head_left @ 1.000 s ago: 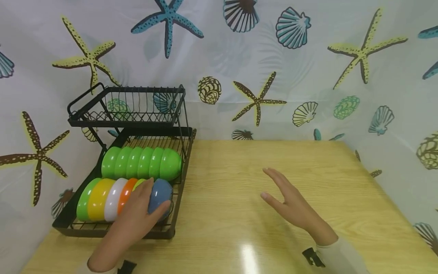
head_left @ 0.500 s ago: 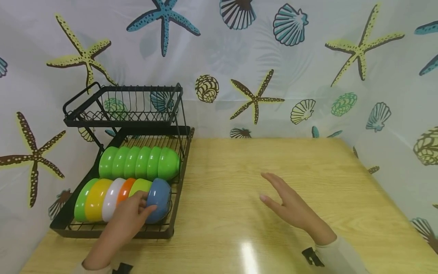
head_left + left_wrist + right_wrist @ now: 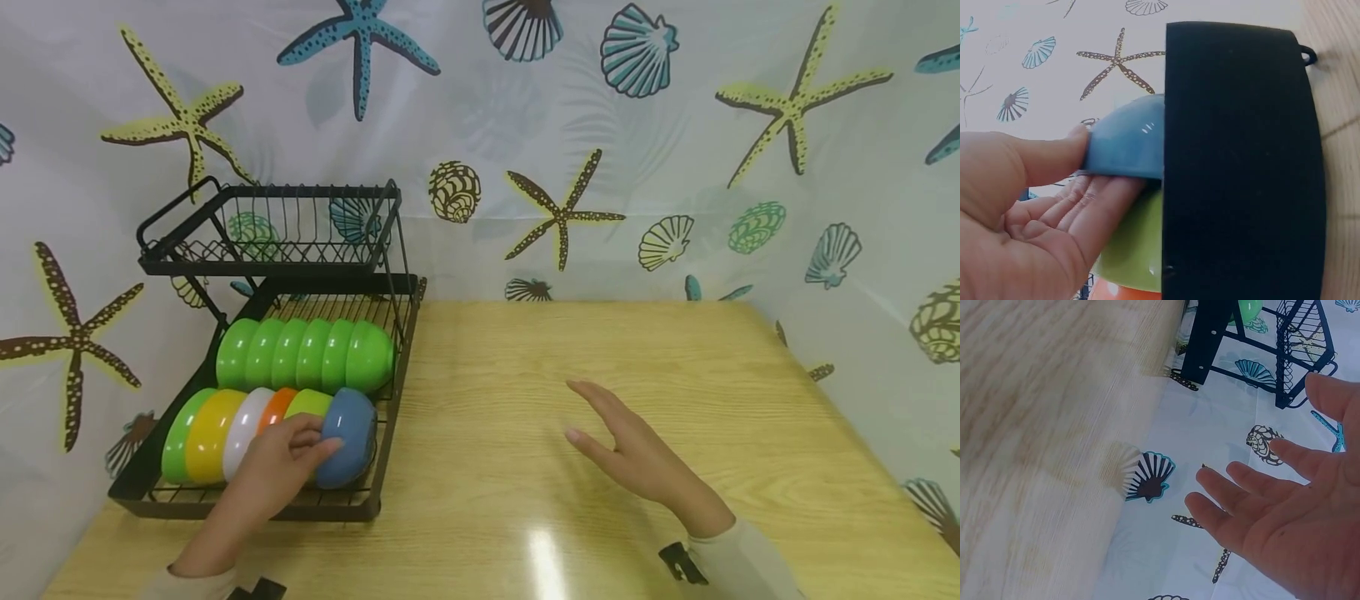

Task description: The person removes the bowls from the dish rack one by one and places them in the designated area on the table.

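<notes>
In the head view, a blue bowl (image 3: pixel 349 437) stands on its side at the right end of the front row in a black dish rack (image 3: pixel 378 467). My left hand (image 3: pixel 273 462) pinches its rim, thumb on the outside and fingers on the inner side, as the left wrist view shows with the blue bowl (image 3: pixel 1129 140). Just left of it stands a lime green bowl (image 3: pixel 309 403), partly hidden by the fingers. My right hand (image 3: pixel 637 442) hovers above the wooden table with its fingers extended, holding nothing; the right wrist view shows its bare palm.
Orange, white (image 3: pixel 243 433), yellow (image 3: pixel 210 437) and green bowls fill out the front row. Behind them is a row of several green bowls (image 3: pixel 303 357). The rack's upper basket (image 3: pixel 262 268) hangs over the back. A patterned cloth (image 3: pixel 480 100) borders the wooden table (image 3: pixel 600 342).
My left hand has drawn back and lower from over the top of the blue bowl, and now pinches its rim. The right hand has barely moved.
</notes>
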Tool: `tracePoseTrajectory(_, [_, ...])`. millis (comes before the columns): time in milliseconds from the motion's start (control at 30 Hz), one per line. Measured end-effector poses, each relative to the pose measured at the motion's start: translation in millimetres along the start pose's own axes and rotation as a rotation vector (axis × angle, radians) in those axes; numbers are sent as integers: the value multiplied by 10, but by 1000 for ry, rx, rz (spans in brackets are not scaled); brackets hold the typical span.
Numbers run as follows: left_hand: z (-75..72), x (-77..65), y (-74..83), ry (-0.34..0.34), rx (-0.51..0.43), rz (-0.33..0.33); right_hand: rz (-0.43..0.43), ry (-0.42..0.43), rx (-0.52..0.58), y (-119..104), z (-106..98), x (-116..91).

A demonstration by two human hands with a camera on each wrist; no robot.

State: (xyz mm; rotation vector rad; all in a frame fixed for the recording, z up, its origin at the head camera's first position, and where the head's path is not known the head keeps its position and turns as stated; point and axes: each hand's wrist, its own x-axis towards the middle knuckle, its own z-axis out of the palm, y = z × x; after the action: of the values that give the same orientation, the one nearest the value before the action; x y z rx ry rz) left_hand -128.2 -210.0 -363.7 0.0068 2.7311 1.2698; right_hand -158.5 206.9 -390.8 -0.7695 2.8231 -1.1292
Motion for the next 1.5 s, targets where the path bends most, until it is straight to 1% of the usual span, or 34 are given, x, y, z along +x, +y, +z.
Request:
tracePoseTrajectory(100, [-23,-21,34,21,-70,15,2,1,-3,-14,-2,1])
tracePoseTrajectory(233, [-44,-47,98,70,-121,96,-11,9,-5,-35,-5,13])
tracePoseTrajectory(300, [-47,-59,130,86,-126,126,-18,13,-9,-44,-6,21])
tracePoseTrajectory(500, [-44,-94,210,114,-127,161,-34,12,-14,-66,-8,38])
tracePoseTrajectory(567, [-37,-108,247,125,-129,182,-38,10,-15,-72,-7,40])
tracePoseTrajectory(733, [8,-144,367,147,-158,248,-43,5,-12,-93,-5,40])
tracePoseTrajectory(833, [50,-162,449,165,-153,278,-45,3,-14,-108,-1,36])
tracePoseTrajectory(933, [97,-172,526,157,-156,281,-58,2,-7,-126,8,37])
tracePoseTrajectory(1033, [148,-171,584,116,-188,317,-84,7,1,-146,17,39])
tracePoseTrajectory(1133, [206,-160,623,78,-202,386,-111,17,8,-169,23,39])
tracePoseTrajectory(1233, [272,-140,657,41,-209,479,-133,26,10,-199,30,40])
tracePoseTrajectory(1300, [313,-128,682,31,-186,536,-144,32,10,-218,36,42])
tracePoseTrajectory(1367, [360,-114,705,21,-164,611,-156,42,7,-232,42,40])
tracePoseTrajectory(1500, [453,-88,746,18,-75,763,-191,70,-3,-254,49,33])
